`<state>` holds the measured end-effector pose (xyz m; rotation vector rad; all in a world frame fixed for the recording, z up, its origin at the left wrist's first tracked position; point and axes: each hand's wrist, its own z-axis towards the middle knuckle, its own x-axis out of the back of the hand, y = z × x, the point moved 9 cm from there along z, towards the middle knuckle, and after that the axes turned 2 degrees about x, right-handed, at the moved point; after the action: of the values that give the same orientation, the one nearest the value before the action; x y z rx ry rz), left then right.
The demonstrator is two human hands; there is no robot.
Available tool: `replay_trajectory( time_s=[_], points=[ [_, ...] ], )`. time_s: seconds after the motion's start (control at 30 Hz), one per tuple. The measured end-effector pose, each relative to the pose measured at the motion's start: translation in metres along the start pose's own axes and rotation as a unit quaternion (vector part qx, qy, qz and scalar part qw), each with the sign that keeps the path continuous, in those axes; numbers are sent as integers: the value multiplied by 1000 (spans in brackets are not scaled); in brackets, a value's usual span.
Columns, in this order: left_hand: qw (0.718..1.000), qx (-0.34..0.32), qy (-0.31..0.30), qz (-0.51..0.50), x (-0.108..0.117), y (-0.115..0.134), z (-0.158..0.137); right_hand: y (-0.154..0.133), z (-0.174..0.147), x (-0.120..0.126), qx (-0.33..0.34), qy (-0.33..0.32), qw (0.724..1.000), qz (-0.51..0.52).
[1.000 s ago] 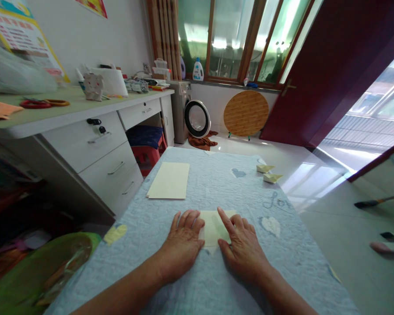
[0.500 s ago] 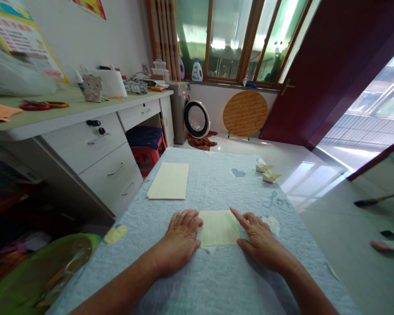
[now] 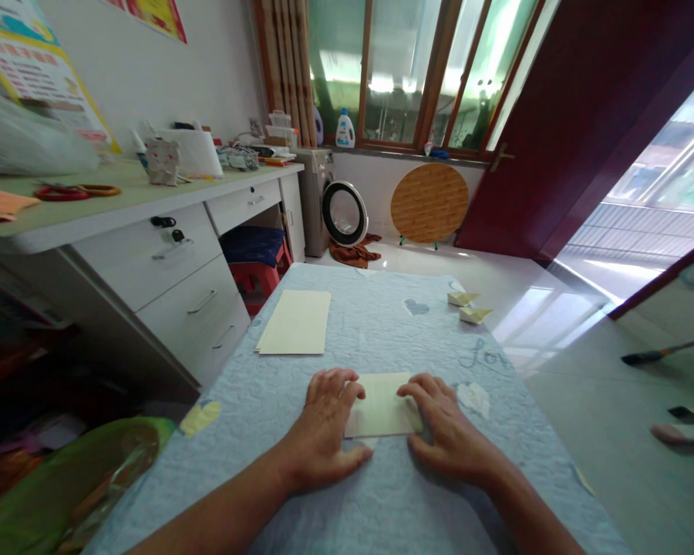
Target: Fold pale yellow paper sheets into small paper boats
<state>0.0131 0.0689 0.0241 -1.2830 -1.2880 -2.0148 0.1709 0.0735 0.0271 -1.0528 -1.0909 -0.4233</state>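
Note:
A folded sheet of pale yellow paper (image 3: 380,408) lies flat on the cloth-covered table, between my hands. My left hand (image 3: 327,424) rests at its left side, fingers over the left edge and thumb stretched out just below the near corner. At the right edge is my right hand (image 3: 448,420), its index finger bent over the paper and its thumb near the lower right corner. Both hands have thumb and fingers apart. Farther off lies a stack of pale yellow sheets (image 3: 296,322). Two small folded paper pieces (image 3: 474,314) sit near the table's right edge.
The table wears a light blue quilted cloth (image 3: 375,331). To the left stands a white desk (image 3: 179,231) with scissors (image 3: 75,191) on top. A green-rimmed bin (image 3: 162,435) is at lower left. Behind are a red stool (image 3: 260,258) and an open washing machine (image 3: 318,200).
My left thumb has moved away from the paper's edge and points right. My right index finger has drawn back from the far edge and bent. The view has shifted slightly.

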Motion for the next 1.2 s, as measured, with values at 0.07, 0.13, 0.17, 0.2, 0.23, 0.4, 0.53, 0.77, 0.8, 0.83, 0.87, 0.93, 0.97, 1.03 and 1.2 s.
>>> replay_trajectory(
  time_s=[0.07,0.13,0.17,0.2,0.23,0.4,0.53,0.77,0.8,0.83,0.87,0.93,0.97,1.03,1.2],
  points=[
    [1000,-29,2,-9,-2,6,-1,-9,2,-4,18,-6,1000,-7],
    [999,-45,1,-13,-4,10,-1,-15,4,-6,29,-4,999,-13],
    [999,-49,2,-14,-4,11,0,-17,4,-6,36,0,999,-16],
    [999,-51,3,-15,-4,12,1,-19,4,-6,44,4,999,-20],
    [998,-53,5,-17,-3,13,1,-21,5,-5,53,9,998,-23],
    [997,-69,30,-17,1,16,5,-30,5,0,95,41,994,-25],
    [996,-77,45,-25,1,13,5,-27,4,5,101,72,992,11],
    [970,-148,162,-108,26,12,-1,-8,1,13,108,112,987,48],
    [965,-161,178,-108,29,13,-2,-6,0,14,108,123,985,48],
    [962,-168,190,-102,31,13,-3,-5,0,16,112,134,983,50],
    [961,-167,201,-89,33,13,-4,-6,0,17,116,147,981,51],
    [962,-149,223,-50,35,13,-4,-11,-2,20,128,180,974,46],
    [962,-139,235,-27,35,13,-5,-14,-3,22,131,200,970,35],
    [958,-120,258,19,36,16,-7,-21,-6,26,130,245,961,-5],
    [948,-160,263,79,32,38,-16,-43,-11,25,134,294,940,-110]
  ],
)
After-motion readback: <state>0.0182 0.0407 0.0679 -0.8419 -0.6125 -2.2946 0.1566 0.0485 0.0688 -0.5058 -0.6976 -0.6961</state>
